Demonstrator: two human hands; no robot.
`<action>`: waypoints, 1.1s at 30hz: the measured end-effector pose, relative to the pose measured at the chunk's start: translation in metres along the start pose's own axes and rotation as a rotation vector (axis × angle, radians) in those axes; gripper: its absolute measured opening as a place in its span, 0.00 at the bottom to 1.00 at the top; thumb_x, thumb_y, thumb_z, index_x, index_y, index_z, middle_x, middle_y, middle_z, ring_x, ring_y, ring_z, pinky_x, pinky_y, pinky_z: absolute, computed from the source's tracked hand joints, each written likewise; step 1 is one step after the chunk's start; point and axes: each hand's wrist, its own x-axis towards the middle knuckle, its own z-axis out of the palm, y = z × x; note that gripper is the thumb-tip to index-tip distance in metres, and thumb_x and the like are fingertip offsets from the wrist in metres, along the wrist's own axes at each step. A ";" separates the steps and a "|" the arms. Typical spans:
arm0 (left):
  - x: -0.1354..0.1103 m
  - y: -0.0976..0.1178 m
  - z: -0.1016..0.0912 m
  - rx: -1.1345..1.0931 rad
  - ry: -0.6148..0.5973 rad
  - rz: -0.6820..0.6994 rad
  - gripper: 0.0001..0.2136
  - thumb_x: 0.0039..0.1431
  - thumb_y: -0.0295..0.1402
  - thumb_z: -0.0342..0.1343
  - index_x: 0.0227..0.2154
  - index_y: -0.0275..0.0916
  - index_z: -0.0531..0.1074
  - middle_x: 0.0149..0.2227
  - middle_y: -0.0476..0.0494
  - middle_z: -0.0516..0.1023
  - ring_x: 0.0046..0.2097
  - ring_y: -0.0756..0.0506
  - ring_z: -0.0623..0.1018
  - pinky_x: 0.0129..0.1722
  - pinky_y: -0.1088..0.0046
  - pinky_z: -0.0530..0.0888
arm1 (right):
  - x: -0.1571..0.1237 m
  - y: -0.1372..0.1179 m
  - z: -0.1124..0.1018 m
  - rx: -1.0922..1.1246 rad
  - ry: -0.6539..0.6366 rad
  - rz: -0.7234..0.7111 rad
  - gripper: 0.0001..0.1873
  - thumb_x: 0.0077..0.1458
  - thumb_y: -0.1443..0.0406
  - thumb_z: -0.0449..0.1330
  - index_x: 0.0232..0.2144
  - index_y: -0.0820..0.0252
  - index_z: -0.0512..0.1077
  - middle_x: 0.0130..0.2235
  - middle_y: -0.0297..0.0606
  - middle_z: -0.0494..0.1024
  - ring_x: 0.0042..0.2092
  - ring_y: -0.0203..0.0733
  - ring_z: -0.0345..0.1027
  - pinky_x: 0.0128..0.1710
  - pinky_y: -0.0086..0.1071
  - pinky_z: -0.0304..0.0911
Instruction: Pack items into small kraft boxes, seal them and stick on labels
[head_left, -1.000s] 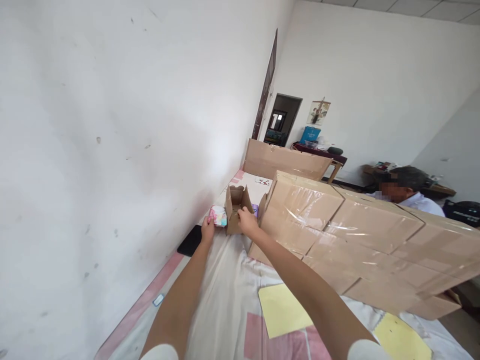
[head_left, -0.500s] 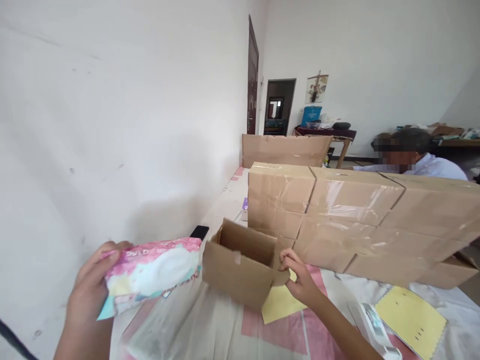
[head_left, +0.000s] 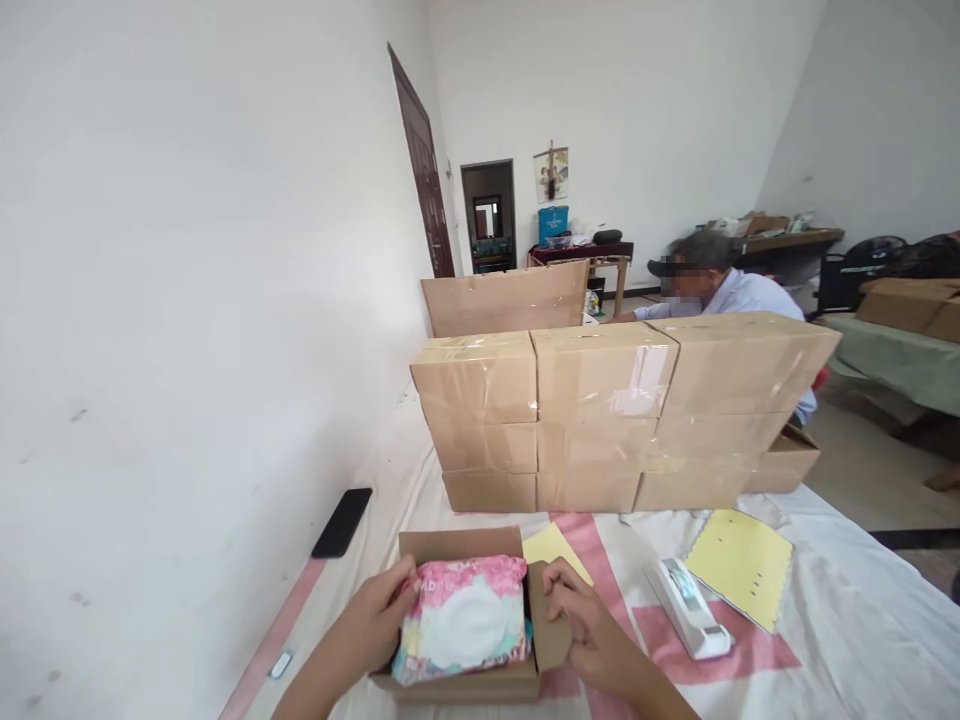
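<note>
A pink and white pack of wet wipes point(head_left: 469, 620) lies in the mouth of an open cardboard box point(head_left: 465, 688), its lid side facing up. My left hand point(head_left: 386, 610) is closed on the pack's left end, at the box's left side. On the right, my right hand point(head_left: 577, 615) pinches the box's side flap, which is folded outward. A yellow sheet point(head_left: 559, 552) shows partly behind the box. The inside of the box is mostly covered by the pack.
Taped cardboard boxes point(head_left: 600, 410) stand stacked across the table behind my hands. A black phone point(head_left: 342, 522) lies at the left by the wall. To the right are a white tape dispenser point(head_left: 688, 608) and a yellow zigzag-edged sheet point(head_left: 742, 565). A person point(head_left: 720, 280) is behind the boxes.
My left hand has brought the wipes pack rightward from beside the box into its opening. The box now sits lower and closer to me, with my right hand still on its flap.
</note>
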 end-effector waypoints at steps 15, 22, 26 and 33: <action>-0.008 0.022 0.032 0.984 0.090 0.004 0.18 0.60 0.19 0.44 0.45 0.39 0.75 0.39 0.33 0.82 0.43 0.34 0.82 0.44 0.58 0.67 | -0.016 0.013 0.008 0.024 0.031 0.032 0.19 0.39 0.78 0.52 0.35 0.55 0.66 0.47 0.41 0.66 0.48 0.46 0.66 0.45 0.37 0.64; 0.020 0.007 0.074 0.956 0.029 -0.023 0.14 0.58 0.21 0.47 0.34 0.36 0.79 0.37 0.27 0.82 0.44 0.32 0.81 0.49 0.54 0.67 | -0.018 0.008 0.008 0.024 0.017 0.025 0.20 0.39 0.78 0.52 0.35 0.55 0.67 0.47 0.42 0.66 0.49 0.47 0.65 0.44 0.38 0.65; 0.034 -0.008 0.093 0.880 -0.070 -0.015 0.07 0.54 0.22 0.56 0.26 0.39 0.77 0.28 0.33 0.81 0.38 0.32 0.82 0.52 0.52 0.67 | -0.023 0.005 0.006 -0.006 -0.004 0.062 0.22 0.39 0.79 0.51 0.37 0.54 0.66 0.49 0.42 0.66 0.51 0.48 0.66 0.45 0.38 0.65; 0.019 -0.008 0.077 0.786 -0.136 0.080 0.10 0.57 0.27 0.56 0.41 0.41 0.78 0.38 0.36 0.82 0.40 0.36 0.80 0.50 0.58 0.70 | -0.030 0.005 0.009 -0.021 0.035 0.085 0.25 0.37 0.79 0.49 0.37 0.54 0.68 0.50 0.42 0.67 0.55 0.49 0.66 0.49 0.40 0.65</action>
